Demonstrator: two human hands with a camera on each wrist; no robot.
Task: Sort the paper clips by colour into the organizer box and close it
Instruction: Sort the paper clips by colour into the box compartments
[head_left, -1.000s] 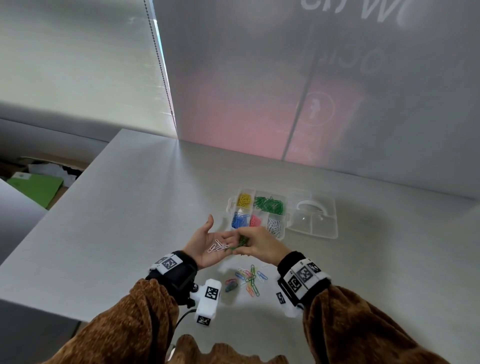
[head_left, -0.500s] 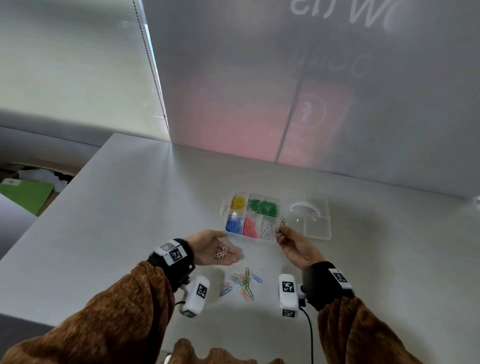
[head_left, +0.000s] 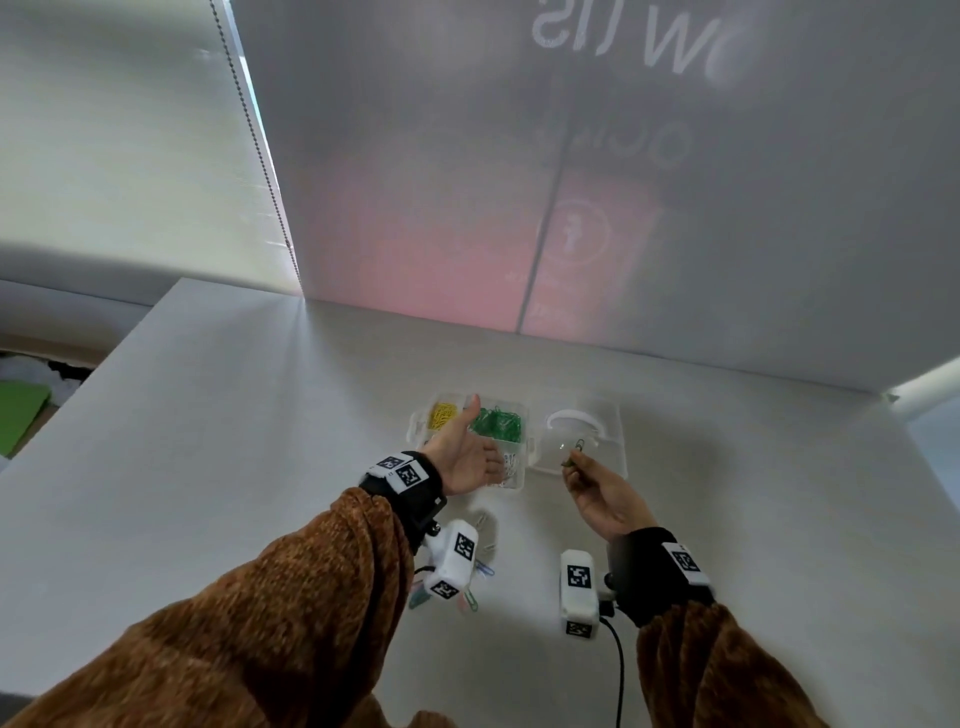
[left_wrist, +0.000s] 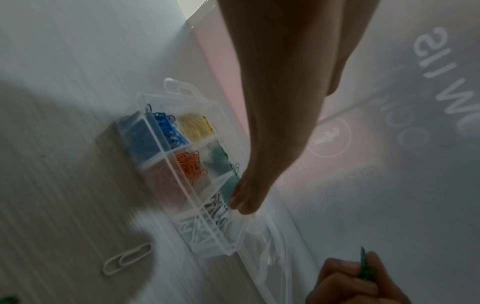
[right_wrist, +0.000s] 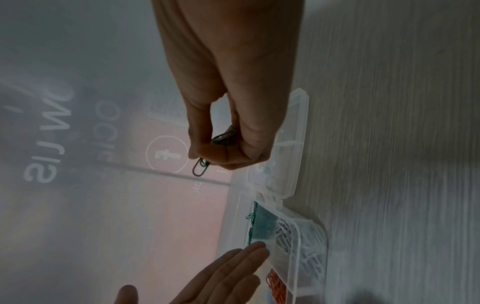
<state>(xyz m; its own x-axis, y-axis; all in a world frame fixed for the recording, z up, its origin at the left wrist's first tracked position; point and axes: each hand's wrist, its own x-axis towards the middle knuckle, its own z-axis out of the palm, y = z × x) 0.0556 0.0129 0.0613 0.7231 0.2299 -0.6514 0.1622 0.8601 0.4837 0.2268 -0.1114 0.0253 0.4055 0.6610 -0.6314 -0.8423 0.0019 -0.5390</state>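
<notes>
A: Surface (head_left: 260, 467), pale; organizer box (head_left: 523, 415) toward its far side, clear lid (head_left: 608, 447) folded open on the right

B: Left hand (head_left: 465, 454) flat, released, over the white-clip compartment; right hand (head_left: 602, 493) pinching green paper clips (head_left: 577, 448) above the lid

A: Probably light, springy wire, slick; best pinched across the flat loops

B: Loose clips (head_left: 480, 571) near the left wrist camera, partly hidden; left palm screening part of the green compartment (head_left: 498, 423)

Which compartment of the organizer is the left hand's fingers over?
The white-clip compartment, at the organizer box end nearest the open lid; left hand fingers hang over it, beside the green compartment.
</notes>
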